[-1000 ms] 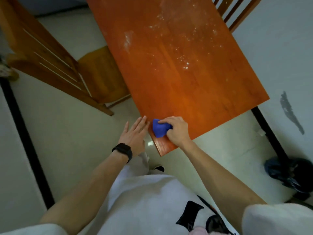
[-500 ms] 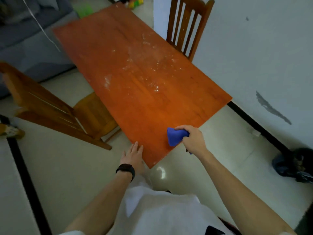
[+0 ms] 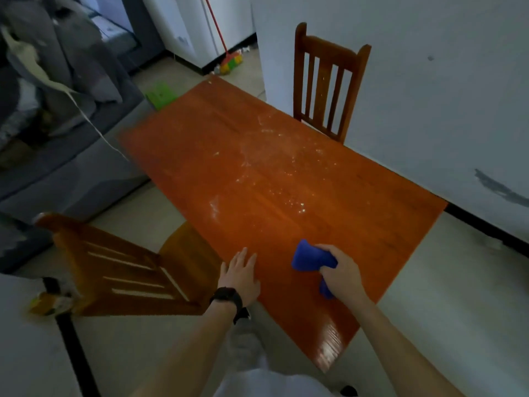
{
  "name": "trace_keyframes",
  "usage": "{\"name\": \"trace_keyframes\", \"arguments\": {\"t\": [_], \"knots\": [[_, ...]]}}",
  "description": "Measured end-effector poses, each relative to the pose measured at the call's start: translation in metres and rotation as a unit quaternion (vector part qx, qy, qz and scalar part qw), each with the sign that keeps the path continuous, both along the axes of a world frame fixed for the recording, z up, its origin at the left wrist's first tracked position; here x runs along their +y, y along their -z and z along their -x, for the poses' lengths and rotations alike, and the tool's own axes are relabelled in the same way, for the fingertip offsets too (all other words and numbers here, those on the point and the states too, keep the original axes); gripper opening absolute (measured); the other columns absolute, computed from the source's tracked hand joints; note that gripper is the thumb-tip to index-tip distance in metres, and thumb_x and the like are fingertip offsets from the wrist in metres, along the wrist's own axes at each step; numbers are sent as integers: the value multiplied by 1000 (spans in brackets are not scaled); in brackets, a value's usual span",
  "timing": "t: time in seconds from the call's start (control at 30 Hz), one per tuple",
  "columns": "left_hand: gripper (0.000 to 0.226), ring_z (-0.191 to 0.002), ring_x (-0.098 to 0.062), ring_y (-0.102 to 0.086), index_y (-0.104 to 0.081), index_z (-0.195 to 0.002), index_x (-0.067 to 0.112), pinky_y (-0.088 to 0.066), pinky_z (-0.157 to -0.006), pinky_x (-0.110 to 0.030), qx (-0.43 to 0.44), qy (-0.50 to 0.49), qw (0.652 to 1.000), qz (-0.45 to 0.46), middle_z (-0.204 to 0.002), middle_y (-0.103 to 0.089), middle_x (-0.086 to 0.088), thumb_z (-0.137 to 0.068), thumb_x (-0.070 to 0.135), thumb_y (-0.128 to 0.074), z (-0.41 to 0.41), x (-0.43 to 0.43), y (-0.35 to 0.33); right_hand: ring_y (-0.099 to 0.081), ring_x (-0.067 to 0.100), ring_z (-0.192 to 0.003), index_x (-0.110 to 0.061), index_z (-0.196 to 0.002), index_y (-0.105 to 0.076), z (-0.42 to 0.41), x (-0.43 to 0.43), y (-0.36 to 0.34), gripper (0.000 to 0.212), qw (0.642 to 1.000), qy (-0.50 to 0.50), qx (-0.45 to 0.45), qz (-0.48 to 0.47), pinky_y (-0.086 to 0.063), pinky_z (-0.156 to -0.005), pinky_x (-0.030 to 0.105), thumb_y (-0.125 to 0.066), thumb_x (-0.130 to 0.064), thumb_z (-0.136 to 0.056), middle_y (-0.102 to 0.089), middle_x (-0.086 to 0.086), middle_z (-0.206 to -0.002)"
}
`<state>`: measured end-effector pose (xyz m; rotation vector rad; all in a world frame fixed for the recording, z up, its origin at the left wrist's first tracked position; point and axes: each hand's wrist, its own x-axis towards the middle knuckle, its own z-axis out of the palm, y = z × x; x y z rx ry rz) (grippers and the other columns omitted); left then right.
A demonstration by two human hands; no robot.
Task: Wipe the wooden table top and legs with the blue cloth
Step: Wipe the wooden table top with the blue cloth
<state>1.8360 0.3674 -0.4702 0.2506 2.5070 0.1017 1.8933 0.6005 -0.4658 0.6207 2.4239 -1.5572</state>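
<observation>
right hand (image 3: 345,275): fingers curled around the cloth (image 3: 310,257), on the near part of the table (image 3: 357,213) | left hand (image 3: 240,277): flat on the table edge, fingers straight, slightly spread | table legs hidden under the top | white specks mid-table, blurred | near chair (image 3: 120,267) cut partly by the table

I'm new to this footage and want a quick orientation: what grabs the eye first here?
The long orange wooden table fills the middle, with pale dust and crumbs scattered over its centre. Near its close end the right hand grips a bright blue cloth on the top, while the left hand rests flat at the table's edge. One wooden chair stands at the far side by the wall.
</observation>
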Motion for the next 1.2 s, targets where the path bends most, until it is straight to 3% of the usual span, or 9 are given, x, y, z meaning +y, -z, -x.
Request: {"name": "trace_keyframes", "arguments": {"t": [0.27,0.43,0.67,0.83,0.9,1.0,1.07,1.2], "knots": [[66,-151,-26,-4,-11,-157,25,-6,-122,-51,-3,84,996,-31,-165,2,-2,-99,30,-41,166,-76,24,-64,3,-79,-35,-117,-62,120,-81,7,53,994,102,-34,9,-47,-67,21,-58,4,-82,-66,-16,-98],[60,-152,-23,-4,-17,-156,25,-7,-122,-52,9,59,997,-50,-165,-4,-3,-100,31,-36,252,-120,32,-63,-2,-77,-39,-112,-61,180,-118,-1,52,992,116,-59,-2,-43,-62,13,-58,5,-84,-66,-16,-99],[58,-152,-23,-4,-19,-156,24,-11,-121,-51,30,24,998,-54,-165,-6,-2,-101,32,-35,340,-156,52,-64,2,-77,-39,-114,-62,284,-132,-1,53,996,55,-58,-30,-48,-65,21,-58,4,-83,-68,-15,-97],[60,-152,-20,2,-8,-158,26,-6,-123,-48,62,-57,994,-67,-166,3,-1,-103,40,-28,394,-161,73,-65,6,-66,-37,-122,-59,391,-134,9,51,996,-50,-54,-43,-48,-58,22,-54,1,-87,-68,-8,-96],[63,-152,-18,5,-1,-158,27,-2,-123,-47,87,-89,990,-58,-165,7,1,-101,48,-19,405,-165,91,-62,4,-72,-31,-125,-59,448,-138,13,53,987,-130,-58,-72,-43,-61,17,-52,1,-84,-64,-10,-100],[66,-149,-11,10,4,-156,31,5,-121,-45,133,-107,984,-57,-164,7,5,-95,55,-6,399,-169,114,-60,9,-83,-25,-127,-59,521,-151,20,55,974,-200,-30,-107,-43,-71,23,-51,3,-80,-64,-2,-111],[66,-148,-9,11,4,-155,35,7,-121,-43,148,-117,980,-59,-162,10,8,-95,56,-10,406,-170,127,-59,17,-100,-22,-129,-59,572,-163,33,56,967,-223,-6,-124,-46,-83,30,-50,3,-80,-61,1,-126],[65,-148,-7,13,6,-155,38,11,-120,-40,160,-126,977,-68,-162,14,12,-96,55,-18,412,-172,138,-55,26,-119,-22,-130,-60,662,-198,62,62,946,-275,53,-165,-45,-99,38,-48,-5,-72,-60,3,-133]]}}
